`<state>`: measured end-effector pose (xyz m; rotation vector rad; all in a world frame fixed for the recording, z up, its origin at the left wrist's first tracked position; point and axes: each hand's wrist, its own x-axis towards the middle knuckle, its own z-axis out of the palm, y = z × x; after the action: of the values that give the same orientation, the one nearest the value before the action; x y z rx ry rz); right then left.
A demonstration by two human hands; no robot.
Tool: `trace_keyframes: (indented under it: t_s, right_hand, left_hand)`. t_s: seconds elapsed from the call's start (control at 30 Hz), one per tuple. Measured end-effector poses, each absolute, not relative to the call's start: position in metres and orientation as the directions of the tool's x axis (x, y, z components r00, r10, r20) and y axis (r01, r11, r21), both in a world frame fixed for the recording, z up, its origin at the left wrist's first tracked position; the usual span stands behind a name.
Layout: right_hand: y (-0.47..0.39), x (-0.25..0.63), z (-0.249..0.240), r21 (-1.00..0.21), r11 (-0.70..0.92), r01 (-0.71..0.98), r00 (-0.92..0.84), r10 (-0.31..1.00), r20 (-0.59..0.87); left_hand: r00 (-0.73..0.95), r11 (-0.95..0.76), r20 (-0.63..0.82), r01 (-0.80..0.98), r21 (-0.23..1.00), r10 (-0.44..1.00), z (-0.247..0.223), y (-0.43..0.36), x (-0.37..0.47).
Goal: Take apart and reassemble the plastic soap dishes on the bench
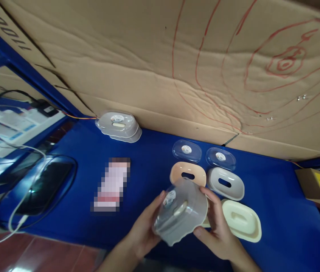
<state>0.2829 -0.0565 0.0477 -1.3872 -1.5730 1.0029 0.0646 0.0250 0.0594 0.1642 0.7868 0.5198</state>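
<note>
Between my two hands is a grey plastic box with a clear lid and a round white label, tilted above the table's front. My left hand grips its left side. On its right side, the fingers and thumb of my right hand are closed round the edge. Just behind the box lies a peach oval piece with a slot, partly covered by it. A white slotted piece and a cream oval tray lie to the right. Two clear lids with round labels rest behind them.
Grey lidded boxes are stacked at the back left. A phone-like pixelated object lies left of centre on the blue table. A dark phone and cables sit farther left. A cardboard wall bounds the back; a small carton stands right.
</note>
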Motion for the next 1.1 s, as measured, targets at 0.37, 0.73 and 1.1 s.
trace_keyframes:
  t_s: [0.37,0.73,1.1]
  right_hand:
    - [-0.035,0.293,0.059,-0.835,0.148,0.53,0.012,0.983,0.182]
    - [-0.017,0.297,0.046,-0.313,0.329,0.891,-0.313,0.944,0.103]
    - [-0.069,0.279,0.053,-0.374,0.425,0.824,-0.346,0.901,0.26]
  left_hand:
    - [0.255,0.594,-0.542,-0.223,0.773,0.801,0.07,0.055,0.046]
    - [0.004,0.106,-0.111,0.264,0.959,0.994,0.037,0.164,0.034]
    - [0.023,-0.035,0.028,0.397,0.917,0.999,0.027,0.137,0.042]
